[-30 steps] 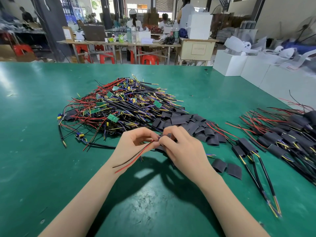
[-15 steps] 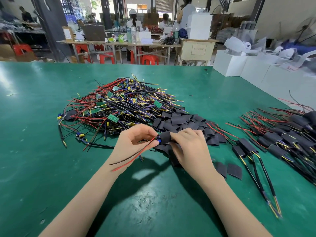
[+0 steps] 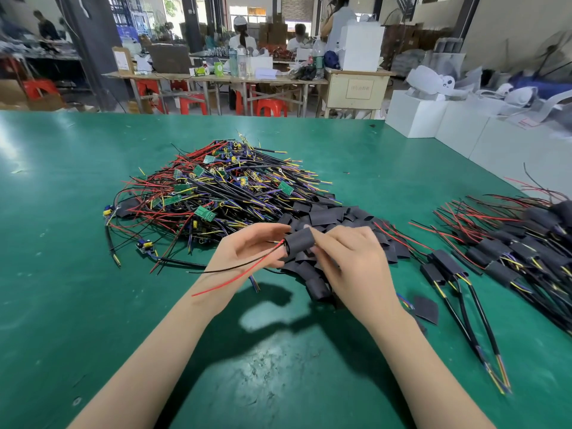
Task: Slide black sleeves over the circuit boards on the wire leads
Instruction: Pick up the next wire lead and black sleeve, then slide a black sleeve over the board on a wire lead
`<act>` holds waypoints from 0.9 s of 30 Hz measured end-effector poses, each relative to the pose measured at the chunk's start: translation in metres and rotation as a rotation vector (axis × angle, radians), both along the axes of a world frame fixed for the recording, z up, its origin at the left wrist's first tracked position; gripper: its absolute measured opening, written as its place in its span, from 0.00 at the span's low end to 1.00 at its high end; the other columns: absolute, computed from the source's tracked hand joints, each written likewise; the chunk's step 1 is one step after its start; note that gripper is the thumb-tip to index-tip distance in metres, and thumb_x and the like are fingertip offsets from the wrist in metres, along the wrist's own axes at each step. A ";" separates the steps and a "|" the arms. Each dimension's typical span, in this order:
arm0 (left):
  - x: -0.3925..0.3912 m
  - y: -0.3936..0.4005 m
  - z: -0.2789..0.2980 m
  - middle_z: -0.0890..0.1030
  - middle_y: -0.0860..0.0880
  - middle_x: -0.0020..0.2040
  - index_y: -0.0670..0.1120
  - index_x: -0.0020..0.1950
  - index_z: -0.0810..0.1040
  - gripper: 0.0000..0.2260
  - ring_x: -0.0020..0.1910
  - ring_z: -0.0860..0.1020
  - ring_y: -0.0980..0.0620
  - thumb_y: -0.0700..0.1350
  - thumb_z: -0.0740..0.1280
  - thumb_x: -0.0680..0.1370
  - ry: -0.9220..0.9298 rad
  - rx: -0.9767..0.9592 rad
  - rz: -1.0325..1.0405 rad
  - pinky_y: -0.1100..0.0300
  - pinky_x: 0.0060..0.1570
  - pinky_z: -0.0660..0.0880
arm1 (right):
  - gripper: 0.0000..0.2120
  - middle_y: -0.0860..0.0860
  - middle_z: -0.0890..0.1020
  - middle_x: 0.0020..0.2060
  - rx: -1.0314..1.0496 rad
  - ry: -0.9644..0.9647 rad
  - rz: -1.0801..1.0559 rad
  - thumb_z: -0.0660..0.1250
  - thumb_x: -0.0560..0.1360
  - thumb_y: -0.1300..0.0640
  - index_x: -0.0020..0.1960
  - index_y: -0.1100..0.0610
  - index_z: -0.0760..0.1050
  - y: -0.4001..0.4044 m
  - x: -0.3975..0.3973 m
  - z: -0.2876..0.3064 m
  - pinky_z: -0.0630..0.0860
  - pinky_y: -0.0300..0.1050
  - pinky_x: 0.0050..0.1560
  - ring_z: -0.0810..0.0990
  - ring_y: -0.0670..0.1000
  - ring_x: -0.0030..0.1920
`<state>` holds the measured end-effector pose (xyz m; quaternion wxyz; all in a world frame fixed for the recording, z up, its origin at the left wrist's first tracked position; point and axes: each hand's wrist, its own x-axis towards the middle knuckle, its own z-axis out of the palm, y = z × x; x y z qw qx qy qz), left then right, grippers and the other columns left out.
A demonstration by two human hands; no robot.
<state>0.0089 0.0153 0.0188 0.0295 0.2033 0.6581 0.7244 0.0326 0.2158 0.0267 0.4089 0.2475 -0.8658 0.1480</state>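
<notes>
Both hands work one black sleeve [image 3: 299,244] just above the green bench [image 3: 62,274], at the centre of the frame

The sleeve is a matte, soft-looking tube, rounded out, its long axis running from lower left to upper right; a thin red lead [image 3: 235,280] and a thin black lead [image 3: 235,267] trail from its lower-left mouth towards the left forearm. The left hand [image 3: 250,249] is half curled, fingertips at the sleeve's lower-left end where the leads come out. The right hand [image 3: 349,264] pinches the sleeve's upper-right end between thumb and fingers. Behind them, at upper centre, lies a tangled heap of bare boards and wires [image 3: 216,193], small green rectangles among glossy red, black and yellow strands. Flattened spare sleeves [image 3: 334,218] are piled just right of it. At the right edge lie the sleeved leads [image 3: 510,252]
</notes>
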 end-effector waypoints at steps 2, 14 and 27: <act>0.001 0.000 -0.001 0.83 0.43 0.52 0.47 0.56 0.82 0.13 0.46 0.82 0.52 0.39 0.71 0.73 -0.010 -0.014 0.021 0.60 0.45 0.80 | 0.13 0.52 0.77 0.33 -0.011 0.090 -0.075 0.66 0.76 0.63 0.59 0.58 0.80 0.006 0.004 0.006 0.71 0.46 0.29 0.75 0.56 0.31; 0.002 -0.002 -0.006 0.85 0.44 0.46 0.50 0.50 0.84 0.09 0.42 0.81 0.54 0.37 0.68 0.78 0.026 -0.193 0.018 0.65 0.41 0.76 | 0.08 0.60 0.82 0.45 -0.290 -0.817 -0.928 0.74 0.68 0.51 0.45 0.51 0.84 0.121 0.016 0.014 0.76 0.50 0.46 0.80 0.63 0.48; 0.004 0.000 -0.006 0.84 0.42 0.44 0.47 0.49 0.84 0.05 0.41 0.81 0.52 0.41 0.71 0.75 0.012 -0.241 0.023 0.63 0.41 0.76 | 0.09 0.53 0.83 0.43 -0.312 -0.490 -0.679 0.72 0.68 0.59 0.48 0.53 0.82 0.107 0.000 0.007 0.75 0.49 0.47 0.80 0.58 0.48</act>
